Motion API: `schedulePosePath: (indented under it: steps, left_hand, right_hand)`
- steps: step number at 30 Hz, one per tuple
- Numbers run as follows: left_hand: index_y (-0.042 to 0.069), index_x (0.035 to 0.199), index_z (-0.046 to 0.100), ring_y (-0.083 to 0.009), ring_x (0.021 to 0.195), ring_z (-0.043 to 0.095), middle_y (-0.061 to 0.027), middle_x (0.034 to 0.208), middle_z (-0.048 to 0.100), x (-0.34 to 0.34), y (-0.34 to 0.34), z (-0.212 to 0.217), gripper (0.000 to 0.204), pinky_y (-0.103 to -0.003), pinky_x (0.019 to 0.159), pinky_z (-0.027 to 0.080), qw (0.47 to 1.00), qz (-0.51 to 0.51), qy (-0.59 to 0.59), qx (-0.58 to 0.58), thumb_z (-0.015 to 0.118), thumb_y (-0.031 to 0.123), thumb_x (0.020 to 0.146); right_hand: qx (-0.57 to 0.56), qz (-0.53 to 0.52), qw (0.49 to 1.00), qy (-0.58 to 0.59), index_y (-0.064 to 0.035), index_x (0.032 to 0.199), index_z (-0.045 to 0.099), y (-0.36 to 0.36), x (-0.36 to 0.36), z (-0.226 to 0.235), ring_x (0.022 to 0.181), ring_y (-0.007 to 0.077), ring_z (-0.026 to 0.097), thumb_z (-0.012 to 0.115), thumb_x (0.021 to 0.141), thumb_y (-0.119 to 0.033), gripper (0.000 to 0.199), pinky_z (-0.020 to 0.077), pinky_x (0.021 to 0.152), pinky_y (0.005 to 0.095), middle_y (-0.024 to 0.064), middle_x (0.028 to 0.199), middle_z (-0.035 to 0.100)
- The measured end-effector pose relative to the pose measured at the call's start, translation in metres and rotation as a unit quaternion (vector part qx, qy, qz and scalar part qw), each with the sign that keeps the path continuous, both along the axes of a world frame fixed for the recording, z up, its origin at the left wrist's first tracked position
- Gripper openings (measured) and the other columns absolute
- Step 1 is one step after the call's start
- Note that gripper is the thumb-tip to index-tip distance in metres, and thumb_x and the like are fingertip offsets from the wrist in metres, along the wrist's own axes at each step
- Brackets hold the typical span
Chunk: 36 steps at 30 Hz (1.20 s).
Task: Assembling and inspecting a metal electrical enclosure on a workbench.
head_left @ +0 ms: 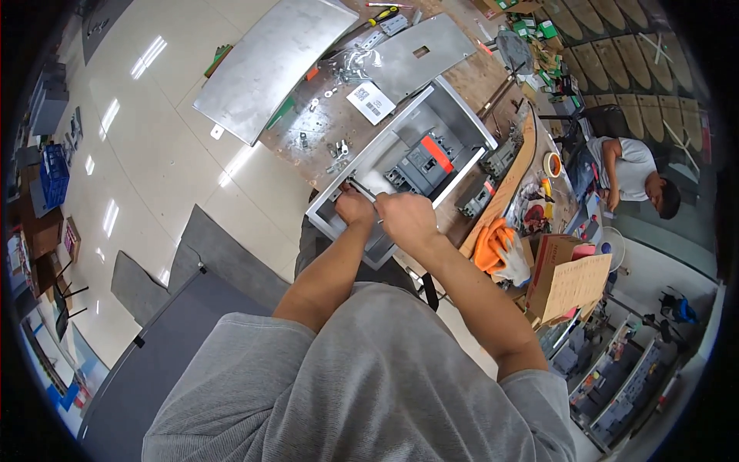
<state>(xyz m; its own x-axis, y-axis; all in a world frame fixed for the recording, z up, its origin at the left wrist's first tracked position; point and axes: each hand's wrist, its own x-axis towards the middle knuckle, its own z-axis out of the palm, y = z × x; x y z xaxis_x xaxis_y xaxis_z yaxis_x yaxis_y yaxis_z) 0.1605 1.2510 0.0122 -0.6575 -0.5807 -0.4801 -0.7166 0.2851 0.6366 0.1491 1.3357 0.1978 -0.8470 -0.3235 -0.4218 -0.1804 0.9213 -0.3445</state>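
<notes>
A grey metal enclosure box [476, 122] lies open at the bench edge in front of me. Inside it sits a dark grey circuit breaker [422, 171] with an orange-red strip across it. My right hand [406, 219] is closed around a thin dark-shafted tool [362, 189], whose end points to the box's left wall. My left hand [354, 206] reaches into the near left end of the box, beside the tool's tip. Its fingertips are bent together near the wall, and whatever they pinch is hidden.
Metal sheets [281, 58] and a cover plate with a cutout [423, 58] lie beyond the box. Loose lugs [339, 150] and a white label card [371, 102] are on the bench [289, 142]. To the right are orange gloves [494, 245], a carton [550, 266] and a seated person [627, 169].
</notes>
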Motion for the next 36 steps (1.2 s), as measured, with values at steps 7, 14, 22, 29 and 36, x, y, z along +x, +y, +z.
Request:
schedulePosePath:
  steps: [7,14,22,29,36]
  left_hand:
    - [0.001,0.1,0.064,-0.0453,0.089,0.06,-0.0284,0.097,0.064,-0.003,0.001,-0.007,0.031,-0.049,0.076,0.048,0.998,0.045,-0.034,0.039,0.047,0.027,0.094]
    - [0.0,0.097,0.065,-0.046,0.087,0.061,-0.0285,0.096,0.064,0.001,0.006,-0.027,0.029,-0.05,0.073,0.049,0.996,0.076,-0.029,0.022,0.05,0.024,0.091]
    - [-0.002,0.093,0.065,-0.0467,0.087,0.061,-0.0298,0.092,0.064,-0.005,0.005,-0.002,0.032,-0.051,0.075,0.048,0.996,0.087,-0.018,0.022,0.048,0.025,0.091]
    - [-0.006,0.091,0.063,-0.0468,0.086,0.061,-0.0304,0.091,0.063,-0.004,0.004,-0.017,0.036,-0.051,0.076,0.048,0.995,0.09,-0.022,0.036,0.049,0.027,0.091]
    - [-0.004,0.089,0.063,-0.0446,0.084,0.062,-0.028,0.089,0.064,-0.011,0.018,-0.027,0.04,-0.049,0.072,0.05,0.998,0.017,-0.059,0.018,0.06,0.036,0.088]
  right_hand:
    - [0.052,0.088,0.993,-0.058,-0.003,0.085,0.067,-0.023,-0.046,0.015,0.079,0.0378,0.065,0.056,0.078,-0.014,0.017,0.0518,0.071,0.0462,0.0201,0.079,0.066]
    - [0.068,0.022,0.986,-0.154,0.0005,0.086,0.068,-0.024,-0.049,0.002,0.088,0.0386,0.065,0.056,0.079,-0.019,0.024,0.0524,0.079,0.045,0.0236,0.09,0.067]
    - [0.062,-0.044,0.986,-0.149,0.0002,0.083,0.068,-0.024,-0.044,-0.001,0.086,0.0411,0.063,0.053,0.083,-0.021,0.025,0.0498,0.079,0.0477,0.0244,0.086,0.066]
    - [0.057,-0.049,0.988,-0.134,-0.0003,0.083,0.068,-0.025,-0.045,-0.002,0.085,0.0409,0.063,0.054,0.083,-0.021,0.025,0.0501,0.079,0.0477,0.0242,0.086,0.066]
    - [0.088,-0.018,0.976,-0.196,-0.0004,0.083,0.068,-0.026,-0.057,0.007,0.086,0.0406,0.063,0.056,0.08,-0.019,0.023,0.0501,0.079,0.0476,0.024,0.086,0.066]
